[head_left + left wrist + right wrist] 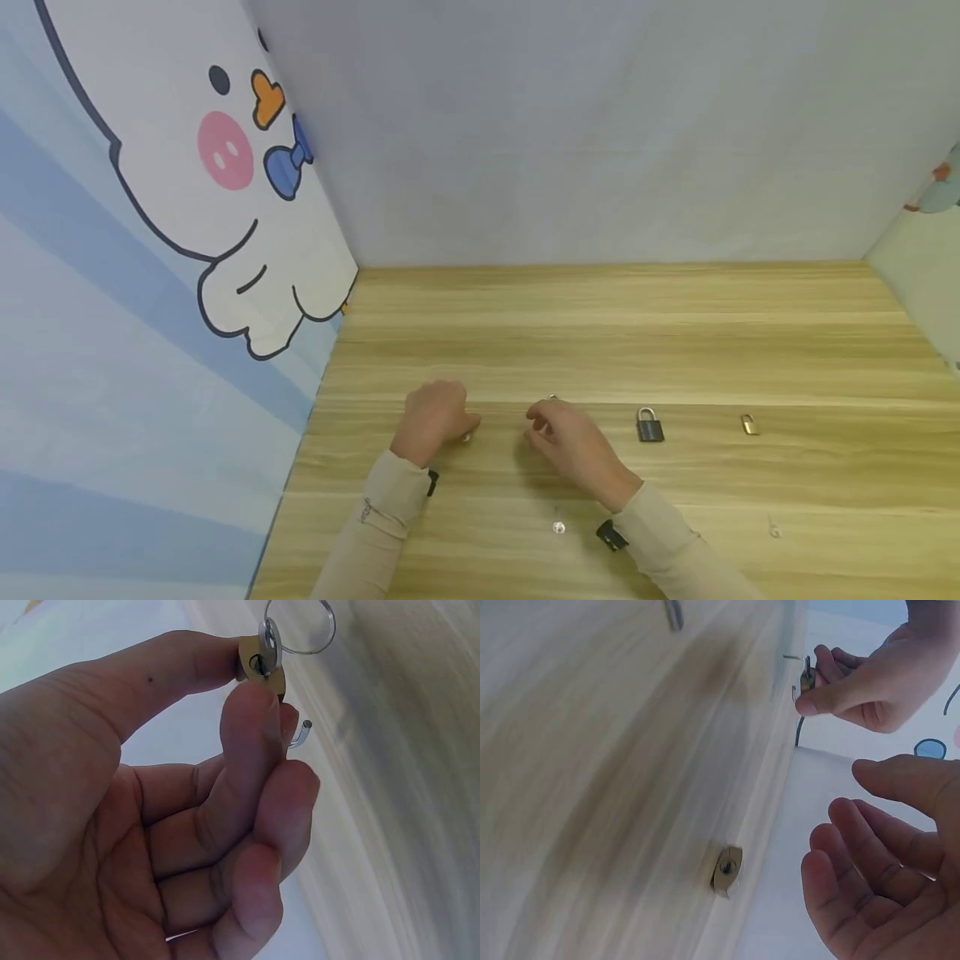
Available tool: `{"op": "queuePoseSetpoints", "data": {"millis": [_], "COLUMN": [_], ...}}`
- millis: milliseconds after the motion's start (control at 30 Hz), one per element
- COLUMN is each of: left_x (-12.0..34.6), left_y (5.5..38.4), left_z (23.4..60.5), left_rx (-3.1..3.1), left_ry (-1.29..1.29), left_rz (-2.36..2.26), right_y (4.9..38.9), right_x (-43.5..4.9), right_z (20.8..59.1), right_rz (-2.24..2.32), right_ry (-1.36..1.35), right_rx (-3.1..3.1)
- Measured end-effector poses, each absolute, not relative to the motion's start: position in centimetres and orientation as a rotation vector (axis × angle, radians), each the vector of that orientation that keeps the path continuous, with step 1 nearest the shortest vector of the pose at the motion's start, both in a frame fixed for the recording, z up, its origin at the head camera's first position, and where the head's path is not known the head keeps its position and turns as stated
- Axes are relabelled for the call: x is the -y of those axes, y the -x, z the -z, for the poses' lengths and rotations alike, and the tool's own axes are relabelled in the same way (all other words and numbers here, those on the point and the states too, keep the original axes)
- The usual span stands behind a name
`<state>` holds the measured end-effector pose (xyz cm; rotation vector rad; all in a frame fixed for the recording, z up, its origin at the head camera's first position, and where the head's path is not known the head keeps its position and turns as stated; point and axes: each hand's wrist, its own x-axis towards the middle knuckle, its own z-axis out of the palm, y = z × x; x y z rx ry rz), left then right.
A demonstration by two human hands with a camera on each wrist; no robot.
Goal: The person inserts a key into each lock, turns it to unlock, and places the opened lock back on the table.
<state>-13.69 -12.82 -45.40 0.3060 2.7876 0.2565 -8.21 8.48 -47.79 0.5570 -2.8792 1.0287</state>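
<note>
Beige sleeves (369, 533): closest of the lot, reaching in from the bottom, black gadget (612, 536) by the right one.
Silver bits (558, 527): two lying flat, one near the right sleeve, one well off to the right; look like keys on rings, too tiny to swear to.
Right hand (573, 446): fingers released, loosely bent; it blocks most of the middle brass lock (726, 876) in the head view, just the shackle (553, 397) peeking out.
Left hand (435, 417): pinching a small brass padlock (249, 654), left side of the table; hooked shackle end (302, 735) pokes out.
Keyhole (256, 663): key (271, 645) in it, wire ring (332, 630) attached.
Other locks: black padlock (649, 430), then a little gold one (751, 427) further right.
Tabletop (600, 333): pale wood grain.
Walls: greyish back wall (585, 133), cartoon print (172, 167) on the left.
</note>
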Motion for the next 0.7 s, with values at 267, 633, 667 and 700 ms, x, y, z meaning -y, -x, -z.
{"op": "queuePoseSetpoints", "data": {"millis": [267, 633, 667, 700], "left_x": [12.7, 12.4, 12.4, 12.4], "left_y": [13.9, 13.9, 13.9, 13.8], "left_z": [46.3, 47.4, 47.4, 47.4], "left_rx": [-2.771, -2.772, -2.773, -2.778], "left_ry": [-0.313, -0.299, -0.296, -0.296], "left_rz": [-0.241, -0.271, -0.269, -0.265], "right_y": [7.8, 6.8, 6.7, 6.7], "right_x": [-10.1, -12.7, -13.0, -13.2], "right_z": [47.9, 47.4, 47.3, 47.3], "right_rz": [-0.946, -0.915, -0.916, -0.916], "right_ry": [-0.536, -0.468, -0.467, -0.468], "right_rx": [2.876, 2.864, 2.859, 2.855]}}
